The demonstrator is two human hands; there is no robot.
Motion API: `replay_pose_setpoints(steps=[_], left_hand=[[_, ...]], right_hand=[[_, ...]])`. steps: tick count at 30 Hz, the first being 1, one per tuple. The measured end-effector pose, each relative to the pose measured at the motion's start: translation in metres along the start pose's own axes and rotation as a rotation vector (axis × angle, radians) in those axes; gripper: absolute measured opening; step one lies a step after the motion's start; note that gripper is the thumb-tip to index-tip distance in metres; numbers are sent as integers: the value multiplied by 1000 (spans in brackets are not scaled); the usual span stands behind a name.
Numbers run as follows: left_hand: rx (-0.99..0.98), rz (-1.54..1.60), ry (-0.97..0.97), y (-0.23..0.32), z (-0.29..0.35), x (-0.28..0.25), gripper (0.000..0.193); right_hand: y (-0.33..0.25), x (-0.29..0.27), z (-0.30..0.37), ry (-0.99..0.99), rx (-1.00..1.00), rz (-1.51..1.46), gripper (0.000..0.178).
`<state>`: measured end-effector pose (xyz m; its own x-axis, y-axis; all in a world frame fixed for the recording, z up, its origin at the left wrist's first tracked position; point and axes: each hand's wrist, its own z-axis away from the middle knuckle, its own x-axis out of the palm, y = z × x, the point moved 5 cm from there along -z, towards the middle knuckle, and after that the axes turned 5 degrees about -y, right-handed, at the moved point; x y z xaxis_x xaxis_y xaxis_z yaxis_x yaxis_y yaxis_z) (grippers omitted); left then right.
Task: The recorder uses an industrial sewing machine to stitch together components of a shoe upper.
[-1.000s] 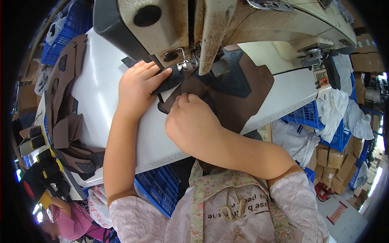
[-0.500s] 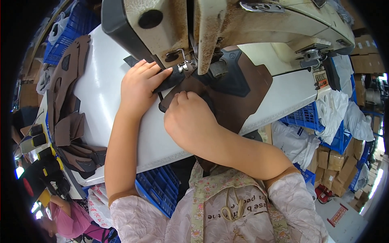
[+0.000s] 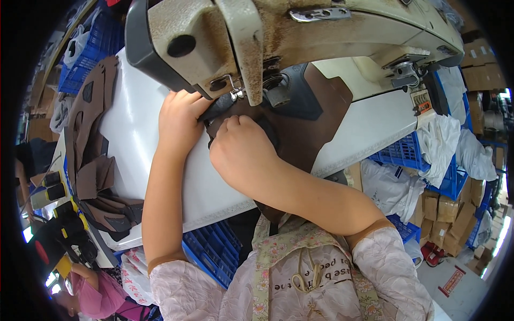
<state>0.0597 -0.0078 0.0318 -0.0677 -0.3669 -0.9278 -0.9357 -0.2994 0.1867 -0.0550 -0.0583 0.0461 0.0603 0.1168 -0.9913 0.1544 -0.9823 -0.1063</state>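
Under the head of a beige sewing machine lies a large brown leather-like piece with a dark blue-black panel on it. My left hand is left of the presser foot, its thumb and fingers closed on a narrow black strip that runs to the foot. The machine head partly covers its fingertips. Just in front of the needle area, my right hand has its fingers curled down on the near-left edge of the brown piece. What lies under that palm is hidden.
Stacked brown cut pieces lie along the left of the white table. Blue crates stand below the front edge and at the right, beside white bags and cardboard boxes. A person in pink sits at lower left.
The machine head appears a little further left and lower in view. My right hand has shifted slightly left and up, bringing the brown piece's edge closer to my left hand.
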Motion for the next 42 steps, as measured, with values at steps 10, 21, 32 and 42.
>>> replay_pose_setpoints(steps=[10, 21, 32, 42], left_hand=[[-52, 63, -61, -10, 0, 5, 40], [-74, 103, -50, -7, -1, 2, 41], [2, 91, -31, -8, -2, 0, 40], [23, 17, -82, -1, -10, 5, 49]], right_hand=[[1, 1, -6, 52, 16, 21, 13], [3, 0, -5, 33, 22, 39, 16], [-4, 4, 2, -21, 69, -24, 27], [-83, 78, 164, -499, 272, -1925, 85]])
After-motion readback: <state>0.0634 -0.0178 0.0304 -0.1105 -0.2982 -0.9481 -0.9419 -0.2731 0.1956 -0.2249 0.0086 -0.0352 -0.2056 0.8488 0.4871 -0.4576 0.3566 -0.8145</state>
